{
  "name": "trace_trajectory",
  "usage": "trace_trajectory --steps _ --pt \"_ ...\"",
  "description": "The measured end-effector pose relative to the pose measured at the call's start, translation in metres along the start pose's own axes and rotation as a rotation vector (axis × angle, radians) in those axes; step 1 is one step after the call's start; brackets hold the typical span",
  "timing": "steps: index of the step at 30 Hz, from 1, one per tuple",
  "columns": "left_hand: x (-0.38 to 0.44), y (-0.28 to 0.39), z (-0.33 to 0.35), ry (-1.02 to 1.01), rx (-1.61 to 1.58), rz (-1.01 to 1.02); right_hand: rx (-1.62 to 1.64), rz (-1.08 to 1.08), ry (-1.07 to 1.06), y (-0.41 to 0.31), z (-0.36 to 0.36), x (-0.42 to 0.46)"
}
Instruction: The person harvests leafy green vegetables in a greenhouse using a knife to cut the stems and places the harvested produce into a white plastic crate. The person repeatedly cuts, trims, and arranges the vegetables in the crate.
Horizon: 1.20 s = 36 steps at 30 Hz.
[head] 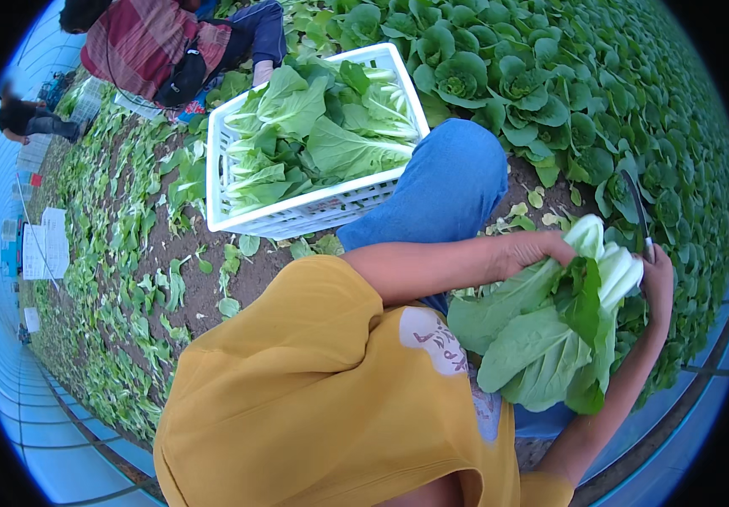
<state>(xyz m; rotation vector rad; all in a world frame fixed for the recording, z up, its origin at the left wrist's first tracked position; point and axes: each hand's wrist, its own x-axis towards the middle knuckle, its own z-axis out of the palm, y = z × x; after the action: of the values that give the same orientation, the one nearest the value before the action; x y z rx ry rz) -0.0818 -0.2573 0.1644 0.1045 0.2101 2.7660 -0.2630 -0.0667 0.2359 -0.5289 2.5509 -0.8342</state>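
Observation:
My left hand (545, 249) grips a bunch of leafy Chinese cabbage (545, 345), its pale stalks up and its broad green leaves hanging down. Beside the stalks, my right hand (658, 285) is closed around the handle of a small sickle (637, 196). The dark curved blade points away from the bunch, over the growing plants. My right fingers are close to the white stalks; whether they touch them is hard to tell. Past my bent knee (447, 184) in blue jeans stands a white plastic crate (307, 218), filled with similar cut greens (313, 127).
Dense rows of growing greens (523, 82) fill the right side. Loose leaves (130, 266) litter the soil on the left. A person in a plaid top (142, 47) sits beyond the crate; another person (34, 117) is farther off. Plastic greenhouse film (53, 418) borders the plot.

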Motion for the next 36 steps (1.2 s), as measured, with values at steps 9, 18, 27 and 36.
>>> trace_trajectory --steps 9,18,27,36 --pt "-0.057 0.101 0.041 0.101 0.069 0.555 0.312 -0.335 0.452 -0.144 0.004 -0.058" --pt "-0.231 0.127 -0.02 0.644 0.184 1.331 0.79 -0.423 -1.123 -0.314 0.24 -0.091" --pt "-0.321 0.11 -0.109 1.172 0.05 1.377 0.308 -0.224 -0.981 -0.304 0.436 -0.024" --pt "-0.34 0.152 0.005 1.93 2.098 -0.171 0.308 -0.232 -0.897 -0.292 0.45 -0.006"
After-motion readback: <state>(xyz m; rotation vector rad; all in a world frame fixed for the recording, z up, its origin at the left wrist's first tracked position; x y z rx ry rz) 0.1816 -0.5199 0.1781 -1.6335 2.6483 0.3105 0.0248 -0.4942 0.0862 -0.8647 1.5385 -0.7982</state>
